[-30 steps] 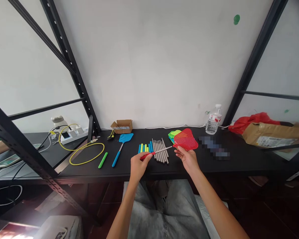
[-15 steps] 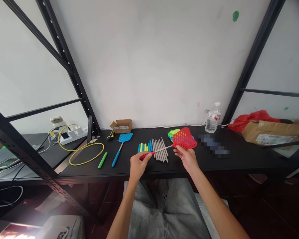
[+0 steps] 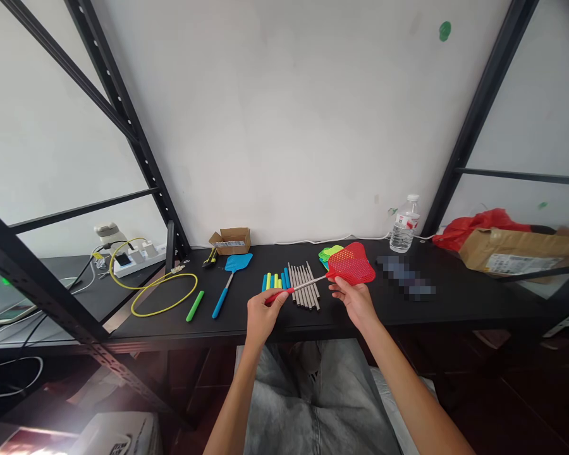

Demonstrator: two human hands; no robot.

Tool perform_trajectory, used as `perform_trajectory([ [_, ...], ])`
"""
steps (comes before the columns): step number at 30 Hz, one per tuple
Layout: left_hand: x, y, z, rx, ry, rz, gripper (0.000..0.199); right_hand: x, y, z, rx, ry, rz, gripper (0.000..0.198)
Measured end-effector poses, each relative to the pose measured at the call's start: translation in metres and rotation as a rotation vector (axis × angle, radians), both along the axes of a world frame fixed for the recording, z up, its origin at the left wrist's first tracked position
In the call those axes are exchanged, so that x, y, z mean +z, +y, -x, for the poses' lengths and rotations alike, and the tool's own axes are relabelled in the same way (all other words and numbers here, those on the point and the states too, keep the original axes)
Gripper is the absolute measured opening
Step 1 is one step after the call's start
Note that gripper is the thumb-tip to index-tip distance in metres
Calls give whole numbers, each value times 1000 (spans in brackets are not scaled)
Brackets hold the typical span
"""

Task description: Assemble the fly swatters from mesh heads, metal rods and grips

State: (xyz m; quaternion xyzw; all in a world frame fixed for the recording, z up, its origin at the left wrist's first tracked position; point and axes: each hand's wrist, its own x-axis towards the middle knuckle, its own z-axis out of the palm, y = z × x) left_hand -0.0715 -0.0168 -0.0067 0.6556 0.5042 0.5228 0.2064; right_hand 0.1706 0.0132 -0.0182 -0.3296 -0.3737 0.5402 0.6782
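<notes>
Hands, two, both closed: your left hand has thumb and fingers wrapped on the red handle of the red fly swatter; your right hand pinches the same swatter at its neck, fingers partly curled.

Red fly swatter, one: stretched between your hands, its thin rod bridging the gap, its mesh head just beyond your right fingertips (whether either end is fully seated, you cannot tell from here).

Change over the last second: next to none. Both grips are as they were and the swatter keeps its line; the hold seems steady, the piece apparently in one length.

Metal rods, a row: between your hands, on the counter.

Blue and yellow tubes, a group: just beyond your left hand.

Green and blue heads, stacked: beyond your right hand, partly behind the red one.

Blue swatter, one, with green tube: left of your left hand, apart from it.

Water bottle, one: beyond your right hand, to its right.
</notes>
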Motion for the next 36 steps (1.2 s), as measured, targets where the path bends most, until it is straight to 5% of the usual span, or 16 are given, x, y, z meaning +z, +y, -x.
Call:
perform_trajectory([
  [36, 0, 1, 3, 36, -30, -61, 36, -3, -4, 4, 10, -201, -63, 37],
])
